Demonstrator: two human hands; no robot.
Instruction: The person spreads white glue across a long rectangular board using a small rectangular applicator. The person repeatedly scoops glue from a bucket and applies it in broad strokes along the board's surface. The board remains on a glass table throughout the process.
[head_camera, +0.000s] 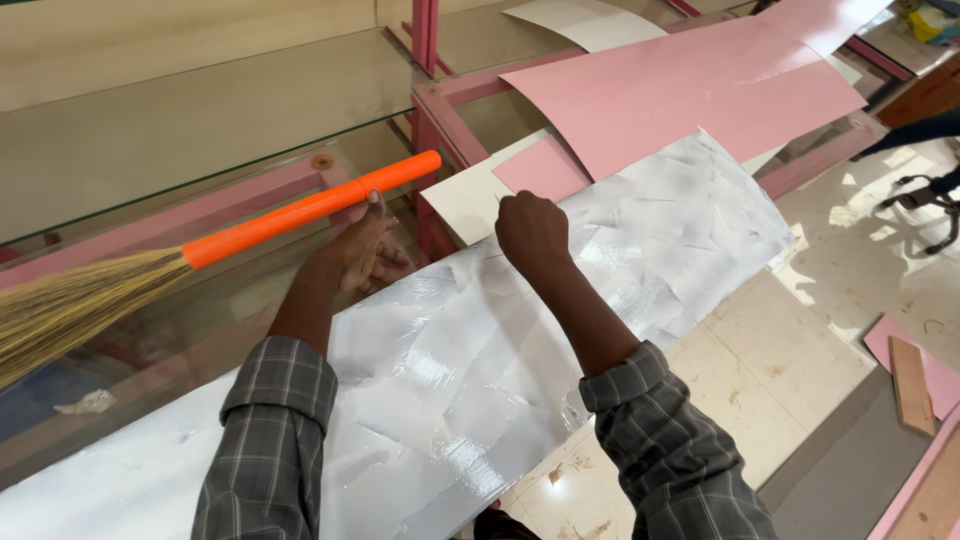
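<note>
A straw broom with an orange plastic handle (300, 212) lies on a glass shelf (200, 110), large pink laminate sheets (690, 95) lean above, and a small wooden block (910, 385) rests on the tiled floor (770, 360).

Glass shelves (200, 110) in a pink frame (428, 40) (sunlight pools far right) above a beige tiled floor (790, 350)

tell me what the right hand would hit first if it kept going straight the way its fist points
Probably the small pink laminate piece just beyond the right hand, which lies at the far edge of the white glue-coated board; depth is unclear, so the cream sheet beside it is possible.
</note>
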